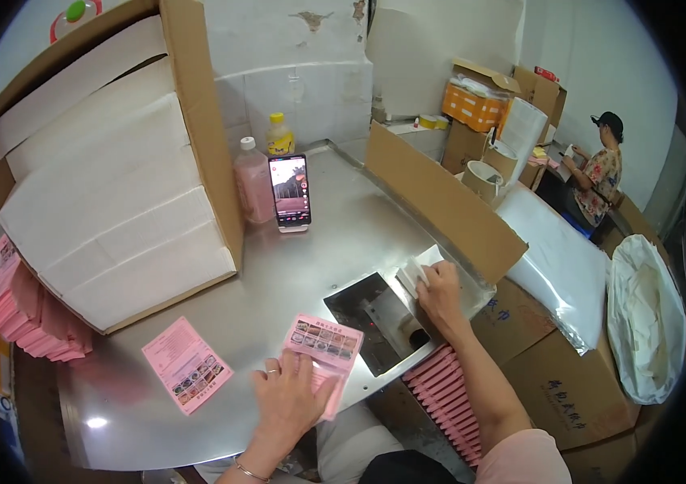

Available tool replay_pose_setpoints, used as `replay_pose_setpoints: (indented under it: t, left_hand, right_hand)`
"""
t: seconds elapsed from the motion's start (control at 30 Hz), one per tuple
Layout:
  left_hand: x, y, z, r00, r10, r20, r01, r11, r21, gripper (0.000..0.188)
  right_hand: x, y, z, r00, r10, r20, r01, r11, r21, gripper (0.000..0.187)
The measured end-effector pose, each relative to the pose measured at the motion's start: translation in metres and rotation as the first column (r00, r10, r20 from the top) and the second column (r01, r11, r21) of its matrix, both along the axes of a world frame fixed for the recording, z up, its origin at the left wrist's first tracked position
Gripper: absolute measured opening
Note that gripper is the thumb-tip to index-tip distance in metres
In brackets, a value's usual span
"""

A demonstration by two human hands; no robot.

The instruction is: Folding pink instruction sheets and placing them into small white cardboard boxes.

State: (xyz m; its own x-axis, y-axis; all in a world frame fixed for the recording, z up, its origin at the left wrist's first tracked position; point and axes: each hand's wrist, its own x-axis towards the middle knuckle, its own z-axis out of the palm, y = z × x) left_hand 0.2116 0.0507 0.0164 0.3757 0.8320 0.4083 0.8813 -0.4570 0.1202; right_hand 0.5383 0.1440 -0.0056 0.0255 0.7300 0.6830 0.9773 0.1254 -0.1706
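Note:
Near the table's front edge, my left hand (pixel 285 401) lies over a pink printed packet (pixel 325 339) with small food pictures, its fingers stretched out and pressing on the surface. Another flat pink packet (pixel 187 365) rests on the metal table to the left of that hand. At the right edge, beyond a rectangular cutout (pixel 375 323) in the tabletop, my right hand (pixel 442 294) is closed on thin folded white napkins (pixel 414 274). More white paper lies under and around its fingers.
A large carton of white paper stacks (pixel 117 185) stands at left, with piled pink packets (pixel 33 310) beside it. A propped phone (pixel 291 194) and two bottles stand behind. A cardboard flap (pixel 440 206) borders the right edge; pink bundles (pixel 445 395) sit below. Another person (pixel 598 169) works far right.

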Motion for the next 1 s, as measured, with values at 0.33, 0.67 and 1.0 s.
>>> replay_pose_setpoints:
  t: [0.33, 0.67, 1.0]
  left_hand:
    - [-0.014, -0.006, 0.014, 0.957, -0.183, 0.227, 0.237, 0.941, -0.242, 0.06]
    - [-0.01, -0.019, -0.005, 0.908, -0.138, 0.396, 0.228, 0.955, -0.189, 0.068]
    - [-0.106, -0.01, 0.015, 0.809, 0.476, 0.343, -0.558, 0.807, 0.194, 0.018]
  right_hand:
    - [-0.147, -0.128, 0.02, 0.54, 0.811, 0.225, -0.821, 0.566, -0.069, 0.031]
    - [-0.108, -0.016, -0.03, 0.906, 0.41, -0.102, -0.404, 0.769, -0.496, 0.031]
    - [-0.041, -0.026, 0.017, 0.957, -0.118, 0.265, 0.093, 0.99, 0.105, 0.027]
